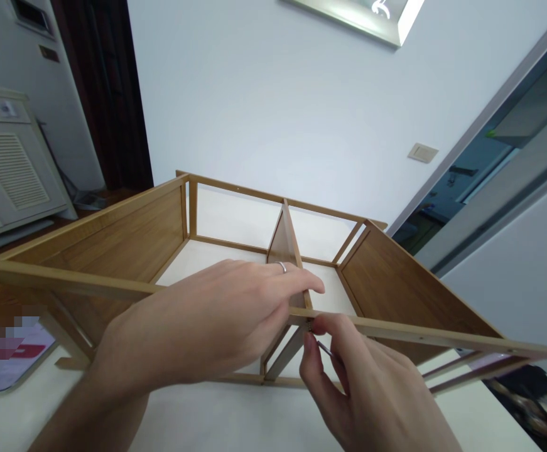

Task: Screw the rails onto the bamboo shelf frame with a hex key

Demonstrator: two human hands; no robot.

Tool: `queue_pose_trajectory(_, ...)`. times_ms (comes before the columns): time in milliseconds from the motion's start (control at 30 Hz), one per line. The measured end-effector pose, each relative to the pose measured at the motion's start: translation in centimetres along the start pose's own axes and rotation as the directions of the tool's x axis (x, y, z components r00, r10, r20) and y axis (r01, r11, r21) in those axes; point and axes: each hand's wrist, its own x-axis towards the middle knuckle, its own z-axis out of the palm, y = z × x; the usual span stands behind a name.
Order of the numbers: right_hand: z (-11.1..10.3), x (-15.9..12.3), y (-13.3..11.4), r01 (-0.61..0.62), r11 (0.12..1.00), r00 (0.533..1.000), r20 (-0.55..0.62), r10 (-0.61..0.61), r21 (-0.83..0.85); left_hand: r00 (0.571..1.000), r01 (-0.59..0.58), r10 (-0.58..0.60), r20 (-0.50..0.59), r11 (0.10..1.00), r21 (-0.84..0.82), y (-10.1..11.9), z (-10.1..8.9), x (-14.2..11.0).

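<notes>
A wooden shelf frame [424,333] lies on a white surface with its slatted and panelled parts joined into two bays. My left hand [216,307], with a ring on one finger, reaches over the near rail and grips the wooden middle divider [292,235] where the two meet. Just right of it, my right hand [353,370] is closed in a pinch below the same joint. A thin metal hex key [324,348] shows between its fingers, and a small screw [309,325] sits at the rail by the fingertips. The fingers hide part of both.
The white table [193,417] carries the frame. At its left lies a flat sheet or booklet [23,358], partly pixelated. Behind are a pale wall with a light switch [422,152] and a framed picture [362,16]. A white cabinet [14,157] stands at left.
</notes>
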Motion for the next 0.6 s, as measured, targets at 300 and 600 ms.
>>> queue_pose_trajectory(300,0.7,0.7,0.2,0.125,0.987,0.980,-0.145,-0.139,-0.098,0.994,-0.098,0.103,-0.030,0.986,0.137,0.4,0.4,0.2)
queue_pose_trajectory(600,1.0,0.4,1.1,0.177,0.983,0.973,-0.142,-0.181,-0.038,1.000,0.004,-0.004,-0.029,1.000,0.031,0.2,0.9,0.3)
